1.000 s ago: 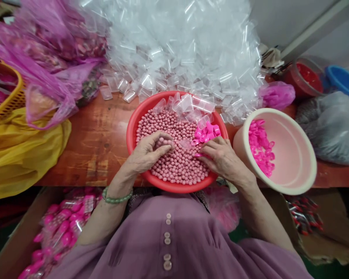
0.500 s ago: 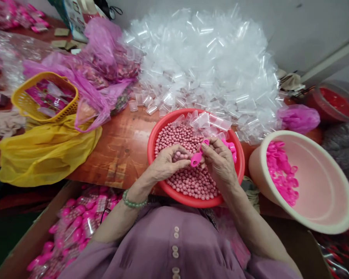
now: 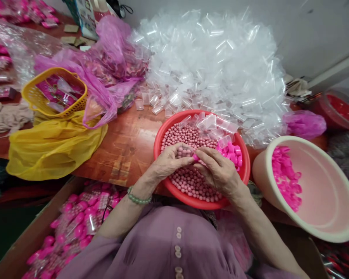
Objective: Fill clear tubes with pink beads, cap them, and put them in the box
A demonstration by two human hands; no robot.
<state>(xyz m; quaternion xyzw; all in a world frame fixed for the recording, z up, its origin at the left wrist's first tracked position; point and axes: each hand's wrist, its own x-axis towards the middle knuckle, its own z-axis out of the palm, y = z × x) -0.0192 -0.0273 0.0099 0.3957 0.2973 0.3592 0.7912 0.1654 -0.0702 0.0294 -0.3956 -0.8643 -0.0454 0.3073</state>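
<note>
A red bowl (image 3: 163, 135) on the wooden table holds several pink balls (image 3: 189, 180), clear small tubes and bright pink caps (image 3: 232, 152). Over the balls, my left hand (image 3: 170, 162) is closed around a clear tube filled with balls. My right hand (image 3: 218, 170) meets it, fingers pinched on a bright pink cap (image 3: 195, 157) at the tube's end. Most of the cap is hidden by the fingertips.
A cream basin (image 3: 322, 228) with pink caps stands at the right. A big heap of clear tubes (image 3: 215, 66) lies behind the bowl. At the left are a yellow basket (image 3: 31, 97), a yellow bag (image 3: 52, 151) and pink bags. A cardboard box (image 3: 20, 248) of filled tubes sits below.
The right hand picked a pink cap from the bowl, raised it, and now presses it against the tube in the left hand. The view has shifted to the right and up.
</note>
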